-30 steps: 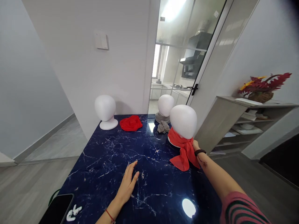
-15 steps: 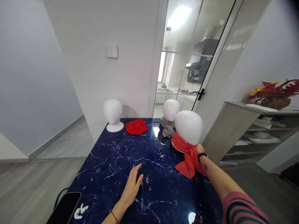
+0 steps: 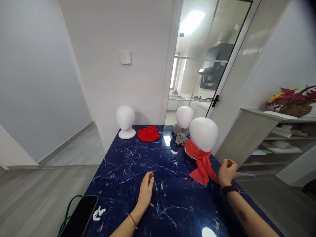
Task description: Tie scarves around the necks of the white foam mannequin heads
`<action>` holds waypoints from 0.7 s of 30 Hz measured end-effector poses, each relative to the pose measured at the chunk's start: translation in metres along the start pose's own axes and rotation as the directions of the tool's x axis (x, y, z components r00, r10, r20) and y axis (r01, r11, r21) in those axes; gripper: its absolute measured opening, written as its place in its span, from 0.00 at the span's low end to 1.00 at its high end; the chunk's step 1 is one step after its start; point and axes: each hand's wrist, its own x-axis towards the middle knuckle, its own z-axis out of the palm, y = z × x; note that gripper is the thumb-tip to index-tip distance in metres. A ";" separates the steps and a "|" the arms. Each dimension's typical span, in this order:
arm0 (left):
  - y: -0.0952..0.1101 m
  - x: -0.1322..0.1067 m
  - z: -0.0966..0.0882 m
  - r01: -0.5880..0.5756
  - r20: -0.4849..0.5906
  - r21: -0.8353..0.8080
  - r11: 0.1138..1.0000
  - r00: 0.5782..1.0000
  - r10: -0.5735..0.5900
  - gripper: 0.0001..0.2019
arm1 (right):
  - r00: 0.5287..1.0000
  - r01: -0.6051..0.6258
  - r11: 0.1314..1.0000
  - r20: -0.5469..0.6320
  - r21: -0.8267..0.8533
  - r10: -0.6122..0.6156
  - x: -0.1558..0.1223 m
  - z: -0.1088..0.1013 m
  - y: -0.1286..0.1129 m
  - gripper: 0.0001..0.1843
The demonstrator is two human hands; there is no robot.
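A white mannequin head (image 3: pixel 203 133) stands at the table's right side with a coral-red scarf (image 3: pixel 202 164) tied round its neck, the ends hanging onto the table. My right hand (image 3: pixel 227 172), loosely curled and empty, is just right of the scarf and apart from it. Near the middle of the table my left hand (image 3: pixel 145 191) rests with fingers relaxed and nothing in them. Behind is a second white head (image 3: pixel 184 117) with a grey scarf (image 3: pixel 181 138) about its neck. At the back left, a bare white head (image 3: pixel 125 117) stands beside a bunched red cloth (image 3: pixel 148 134).
The dark blue marbled table (image 3: pixel 138 161) meets the wall and a glass door (image 3: pixel 195 65). At its front left lie a phone (image 3: pixel 80 217) with a green cable (image 3: pixel 67 214) and white earbuds (image 3: pixel 99 213). A shelf unit (image 3: pixel 259 131) with a flower basket (image 3: pixel 295 107) is at right.
My right hand has come away from the scarfed head and moved right and towards me. My left hand's fingers have drawn closer together. The view has shifted slightly left.
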 end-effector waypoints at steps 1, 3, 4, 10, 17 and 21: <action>0.001 0.000 0.001 -0.010 -0.003 -0.001 1.000 1.000 0.010 0.16 | 0.996 0.076 0.997 0.052 -0.001 -0.076 -0.020 -0.003 -0.003 0.20; 0.003 -0.001 0.001 -0.040 0.003 0.005 0.999 0.999 0.040 0.15 | 0.925 0.238 0.967 0.284 0.087 -0.253 -0.066 0.000 -0.016 0.19; 0.004 -0.001 0.000 -0.051 0.006 0.009 0.999 0.999 0.051 0.14 | 0.847 0.267 0.948 0.426 0.174 -0.317 -0.088 0.007 -0.026 0.18; 0.004 0.000 0.000 -0.078 0.005 0.083 0.993 0.997 0.078 0.09 | 0.458 0.248 0.830 0.695 0.499 -0.555 -0.183 0.121 -0.101 0.14; -0.007 0.002 0.006 -0.114 0.026 0.134 0.984 0.993 0.112 0.10 | 0.390 0.202 0.904 0.815 0.377 -0.428 -0.249 0.304 -0.147 0.36; -0.009 0.005 0.003 -0.066 0.068 0.020 0.998 0.996 0.065 0.09 | 0.438 0.187 0.941 0.834 0.282 -0.337 -0.271 0.376 -0.163 0.46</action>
